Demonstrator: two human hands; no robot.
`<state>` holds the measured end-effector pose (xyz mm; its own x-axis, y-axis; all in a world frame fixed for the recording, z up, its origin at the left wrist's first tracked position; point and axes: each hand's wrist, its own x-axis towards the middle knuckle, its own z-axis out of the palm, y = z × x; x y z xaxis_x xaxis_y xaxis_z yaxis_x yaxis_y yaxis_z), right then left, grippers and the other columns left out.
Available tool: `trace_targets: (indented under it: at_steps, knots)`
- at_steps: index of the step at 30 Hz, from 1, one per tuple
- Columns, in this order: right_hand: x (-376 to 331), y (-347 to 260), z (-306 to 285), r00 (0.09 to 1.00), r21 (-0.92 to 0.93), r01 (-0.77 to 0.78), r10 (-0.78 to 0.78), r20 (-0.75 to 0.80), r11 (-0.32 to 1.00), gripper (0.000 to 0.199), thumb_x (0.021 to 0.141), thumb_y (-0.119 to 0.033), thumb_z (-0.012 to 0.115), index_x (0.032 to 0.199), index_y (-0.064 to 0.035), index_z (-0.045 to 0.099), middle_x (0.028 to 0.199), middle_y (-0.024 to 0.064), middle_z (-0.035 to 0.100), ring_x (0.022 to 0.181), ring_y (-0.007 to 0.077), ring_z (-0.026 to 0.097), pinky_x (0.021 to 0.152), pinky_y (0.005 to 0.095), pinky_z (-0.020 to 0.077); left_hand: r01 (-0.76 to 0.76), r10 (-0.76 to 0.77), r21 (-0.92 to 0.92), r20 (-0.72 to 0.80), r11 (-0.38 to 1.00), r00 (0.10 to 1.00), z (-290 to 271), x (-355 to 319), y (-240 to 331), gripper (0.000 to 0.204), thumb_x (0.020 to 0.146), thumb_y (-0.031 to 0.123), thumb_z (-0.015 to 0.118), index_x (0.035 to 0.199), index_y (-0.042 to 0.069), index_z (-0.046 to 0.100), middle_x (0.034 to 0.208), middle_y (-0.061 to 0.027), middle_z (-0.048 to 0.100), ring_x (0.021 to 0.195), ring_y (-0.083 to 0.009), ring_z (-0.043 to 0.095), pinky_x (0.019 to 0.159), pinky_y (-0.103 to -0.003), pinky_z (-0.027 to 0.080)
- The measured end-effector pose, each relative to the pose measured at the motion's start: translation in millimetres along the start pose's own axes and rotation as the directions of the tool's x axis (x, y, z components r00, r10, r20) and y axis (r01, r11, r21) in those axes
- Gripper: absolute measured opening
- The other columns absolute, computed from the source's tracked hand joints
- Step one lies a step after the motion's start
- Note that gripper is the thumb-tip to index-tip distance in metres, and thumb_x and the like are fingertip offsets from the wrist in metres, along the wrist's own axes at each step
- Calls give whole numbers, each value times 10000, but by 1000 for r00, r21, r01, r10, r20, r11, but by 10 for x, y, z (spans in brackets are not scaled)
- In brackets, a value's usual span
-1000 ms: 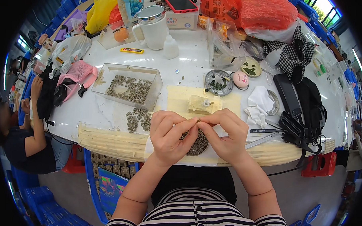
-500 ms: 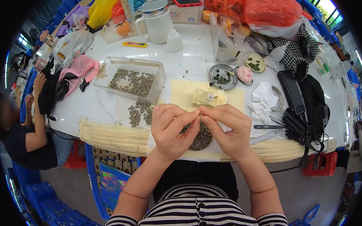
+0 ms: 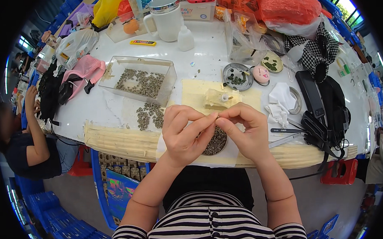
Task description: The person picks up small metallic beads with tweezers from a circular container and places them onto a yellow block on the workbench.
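My left hand (image 3: 185, 134) and my right hand (image 3: 244, 132) meet fingertip to fingertip above a small round dish (image 3: 215, 142) heaped with tiny grey-green pieces. Both pinch something very small between thumb and forefinger; the item itself is too small to make out. The dish rests on white paper at the near edge of the white table (image 3: 115, 109). Just beyond my hands a yellowish sponge block (image 3: 218, 99) with a small white piece on it lies on a cream mat.
A clear tray (image 3: 139, 81) of the grey-green pieces stands at left, with a loose pile (image 3: 149, 114) beside it. A round tin (image 3: 236, 75), white cloth (image 3: 279, 103), black bag (image 3: 326, 110), white jug (image 3: 167, 19) and plastic bags surround them. Another person (image 3: 27, 142) sits at far left.
My hands stay joined over the dish, with the fingers shifting slightly. The view has tilted a little, so the table sits lower in the picture.
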<state>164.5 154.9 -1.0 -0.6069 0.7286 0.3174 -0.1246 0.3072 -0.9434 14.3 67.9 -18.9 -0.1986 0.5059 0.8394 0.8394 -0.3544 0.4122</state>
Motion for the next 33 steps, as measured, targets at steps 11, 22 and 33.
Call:
trace_targets:
  at_steps: [11, 22, 33]
  knots:
    - [38, 47, 66, 794, -504, 544, -606, 51, 671, 285, 740, -12, 831, 1016, -56, 778, 802, 50, 686, 665, 176, 653, 548, 275, 506, 58, -59, 43, 5, 997, 998, 13, -11, -18, 248, 670, 33, 823, 903, 88, 759, 775, 4, 616, 766, -209, 572, 702, -346, 415]
    - [11, -18, 50, 941, -291, 317, -337, -20, 903, 269, 794, 20, 790, 1057, -33, 783, 863, 81, 727, 713, 155, 677, 628, 255, 527, 35, -35, 6, -37, 999, 999, 13, -3, -19, 257, 677, 4, 826, 912, 88, 765, 761, 11, 618, 740, -192, 571, 689, -330, 415]
    - [7, -46, 23, 979, -200, 191, -200, -24, 961, 213, 815, 13, 783, 1026, -14, 785, 854, 97, 729, 712, 147, 675, 651, 253, 522, 17, -16, 14, -49, 1000, 999, 6, -7, -7, 284, 675, 0, 834, 934, 97, 771, 777, 26, 619, 754, -187, 571, 685, -325, 422]
